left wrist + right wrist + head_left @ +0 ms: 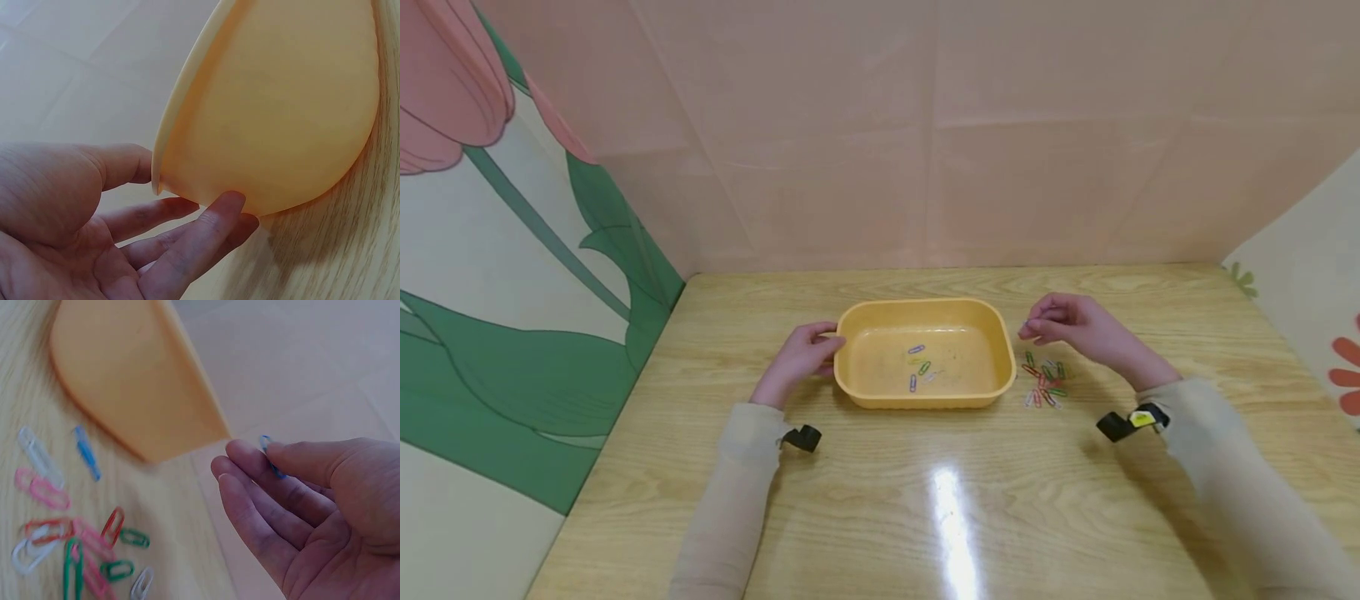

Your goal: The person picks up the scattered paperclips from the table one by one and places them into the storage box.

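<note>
A yellow plastic basin (925, 402) stands on the wooden table with several coloured paper clips (924, 367) scattered on its floor. My left hand (802, 354) grips the basin's left end; in the left wrist view the thumb is at the rim and the fingers (181, 256) rest against the outer wall. Between thumb and forefinger my right hand (1067, 323) pinches a blue paper clip (265, 441), just outside the basin's right rim. Below that hand lies a loose pile of red, pink, green, white and blue paper clips (44, 530).
The wooden table (865, 500) runs back to a pink covered wall (925, 150). A panel with painted leaves (527, 367) borders the left side, and a white flowered panel (1315, 292) the right. A black camera is strapped to each wrist.
</note>
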The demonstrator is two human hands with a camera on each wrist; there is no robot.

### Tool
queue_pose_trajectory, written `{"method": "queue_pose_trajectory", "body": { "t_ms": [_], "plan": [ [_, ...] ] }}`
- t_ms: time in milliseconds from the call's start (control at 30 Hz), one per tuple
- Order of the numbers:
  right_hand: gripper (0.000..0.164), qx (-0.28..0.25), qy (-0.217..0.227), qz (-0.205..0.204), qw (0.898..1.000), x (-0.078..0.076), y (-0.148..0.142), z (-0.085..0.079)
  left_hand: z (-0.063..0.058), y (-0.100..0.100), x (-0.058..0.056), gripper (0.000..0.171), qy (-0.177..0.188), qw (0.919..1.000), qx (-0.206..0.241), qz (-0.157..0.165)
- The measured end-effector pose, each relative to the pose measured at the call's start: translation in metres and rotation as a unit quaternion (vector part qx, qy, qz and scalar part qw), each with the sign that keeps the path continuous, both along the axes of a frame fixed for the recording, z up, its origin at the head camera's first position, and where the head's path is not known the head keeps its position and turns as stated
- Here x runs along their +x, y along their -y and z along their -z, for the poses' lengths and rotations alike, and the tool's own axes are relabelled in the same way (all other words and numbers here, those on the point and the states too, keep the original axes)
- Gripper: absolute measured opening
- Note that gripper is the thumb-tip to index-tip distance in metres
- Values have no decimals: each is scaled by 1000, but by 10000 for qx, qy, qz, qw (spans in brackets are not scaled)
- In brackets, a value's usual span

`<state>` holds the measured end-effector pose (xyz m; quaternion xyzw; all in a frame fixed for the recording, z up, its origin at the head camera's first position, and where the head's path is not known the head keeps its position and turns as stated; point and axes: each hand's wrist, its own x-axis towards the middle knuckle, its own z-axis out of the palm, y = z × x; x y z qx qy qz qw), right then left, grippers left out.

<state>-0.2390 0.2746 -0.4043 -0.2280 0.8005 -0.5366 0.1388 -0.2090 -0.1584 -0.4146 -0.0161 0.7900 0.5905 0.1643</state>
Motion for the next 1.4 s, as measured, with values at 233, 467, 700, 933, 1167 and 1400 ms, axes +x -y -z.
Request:
{"method": "queue_pose_trajectory", "body": {
  "t_ms": [233, 467, 700, 933, 1167, 1400],
  "plan": [
    [27, 3, 330, 113, 9994, 1, 13, -11, 1, 0, -1, 45, 14, 10000, -45, -23],
    [32, 134, 62, 29, 9999, -1, 23, -21, -1, -1, -1, 45, 16, 10000, -78, -54],
    [31, 93, 200, 19, 9998, -5, 45, -35, -1, 1, -1, 46, -40, 9999, -94, -24],
    [27, 10, 515, -274, 9983, -12, 75, -42, -2, 1, -2, 46, -63, 10000, -31, 35],
    [22, -18, 762, -628, 9951, -22, 105, -44, -1, 2, -4, 50, -20, 10000, 65, 28],
    [24, 237, 686, -674, 9951, -33, 131, -45, -1, 2, -3, 45, -68, 9999, 69, -33]
  ]
}}
